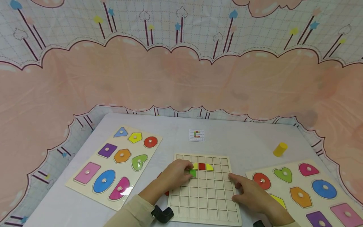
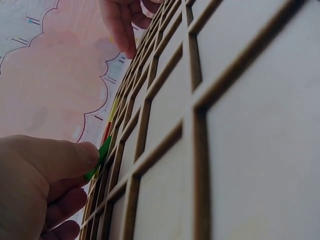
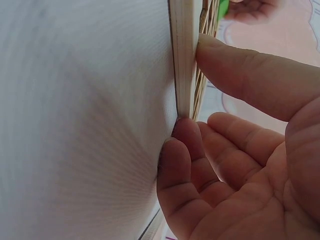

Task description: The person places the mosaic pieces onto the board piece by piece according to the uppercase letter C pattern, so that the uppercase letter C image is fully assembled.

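A wooden grid board (image 1: 210, 195) lies on the table. My left hand (image 1: 177, 173) pinches a green square tile (image 2: 102, 157) between thumb and fingers at the board's upper left; in the head view the green tile (image 1: 193, 173) lies just below the row of placed tiles. That row has a yellow piece (image 1: 195, 166), a red square (image 1: 201, 166) and a yellow rounded piece (image 1: 210, 167). My right hand (image 1: 252, 192) rests against the board's right edge, thumb and fingertips touching it, as the right wrist view shows with the board's side (image 3: 185, 65).
A small pattern card (image 1: 197, 135) lies behind the board. A yellow cylinder (image 1: 280, 149) stands at the back right. Knobbed shape puzzles flank the board, one at left (image 1: 113, 173) and one at right (image 1: 295, 176). Red bits (image 1: 166, 193) show partly behind my left forearm.
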Motion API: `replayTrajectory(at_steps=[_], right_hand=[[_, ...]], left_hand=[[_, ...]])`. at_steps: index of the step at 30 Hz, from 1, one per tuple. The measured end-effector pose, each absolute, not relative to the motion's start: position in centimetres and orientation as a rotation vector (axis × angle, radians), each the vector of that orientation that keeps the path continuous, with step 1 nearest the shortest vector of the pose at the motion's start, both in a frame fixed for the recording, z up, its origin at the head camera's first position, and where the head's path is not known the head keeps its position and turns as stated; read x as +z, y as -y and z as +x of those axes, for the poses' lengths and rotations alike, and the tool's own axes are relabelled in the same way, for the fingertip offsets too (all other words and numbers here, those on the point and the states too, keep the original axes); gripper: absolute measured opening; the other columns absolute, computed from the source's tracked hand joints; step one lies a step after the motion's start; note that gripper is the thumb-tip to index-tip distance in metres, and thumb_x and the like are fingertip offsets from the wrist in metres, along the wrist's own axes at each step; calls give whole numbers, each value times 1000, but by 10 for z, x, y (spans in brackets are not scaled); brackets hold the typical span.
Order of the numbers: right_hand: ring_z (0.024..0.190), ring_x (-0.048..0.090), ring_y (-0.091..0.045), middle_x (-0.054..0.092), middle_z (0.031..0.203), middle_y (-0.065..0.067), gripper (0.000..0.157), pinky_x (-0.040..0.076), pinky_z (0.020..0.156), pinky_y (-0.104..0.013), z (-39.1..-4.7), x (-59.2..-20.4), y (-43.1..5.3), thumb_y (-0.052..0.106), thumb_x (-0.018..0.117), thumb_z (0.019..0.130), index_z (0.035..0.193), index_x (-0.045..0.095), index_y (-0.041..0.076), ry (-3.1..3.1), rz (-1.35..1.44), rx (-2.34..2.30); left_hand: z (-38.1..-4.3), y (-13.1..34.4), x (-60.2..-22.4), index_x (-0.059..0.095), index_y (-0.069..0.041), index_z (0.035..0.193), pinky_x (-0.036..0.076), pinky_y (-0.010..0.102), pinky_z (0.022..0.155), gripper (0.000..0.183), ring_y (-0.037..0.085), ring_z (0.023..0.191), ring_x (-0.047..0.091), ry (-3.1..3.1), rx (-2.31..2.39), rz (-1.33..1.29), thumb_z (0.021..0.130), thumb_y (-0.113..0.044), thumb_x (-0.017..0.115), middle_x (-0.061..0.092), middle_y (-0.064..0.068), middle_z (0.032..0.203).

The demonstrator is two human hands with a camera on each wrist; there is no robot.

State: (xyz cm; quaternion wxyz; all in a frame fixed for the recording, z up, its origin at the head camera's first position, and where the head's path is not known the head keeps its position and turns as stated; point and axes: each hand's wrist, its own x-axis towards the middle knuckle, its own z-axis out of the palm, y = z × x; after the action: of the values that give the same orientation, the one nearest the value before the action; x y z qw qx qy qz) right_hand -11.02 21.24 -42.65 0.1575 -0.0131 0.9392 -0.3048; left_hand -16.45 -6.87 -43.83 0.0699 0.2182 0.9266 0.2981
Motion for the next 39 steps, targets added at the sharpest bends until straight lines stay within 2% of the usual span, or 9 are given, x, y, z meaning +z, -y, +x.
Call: replayTrajectory(at_steps=[13,39], right_hand=[[88,52,-19,58,99,0,76,51,74,-32,-110,-427,-212,9,87,73,142,56,11,-2687,-30,-875],[89,52,-18,59,99,0,75,50,76,-34,-110,-427,-212,9,87,73,142,56,11,-2704,-59,-867]], left_hand=[[-165,65,-442,72,-10,111,52,32,89,25,14,95,56,-2812,887,678,88,-19,77,67,-3,102],[-166,64,-442,71,-8,110,52,34,90,24,15,98,58,-2813,883,708,88,-17,77,67,-2,101]])
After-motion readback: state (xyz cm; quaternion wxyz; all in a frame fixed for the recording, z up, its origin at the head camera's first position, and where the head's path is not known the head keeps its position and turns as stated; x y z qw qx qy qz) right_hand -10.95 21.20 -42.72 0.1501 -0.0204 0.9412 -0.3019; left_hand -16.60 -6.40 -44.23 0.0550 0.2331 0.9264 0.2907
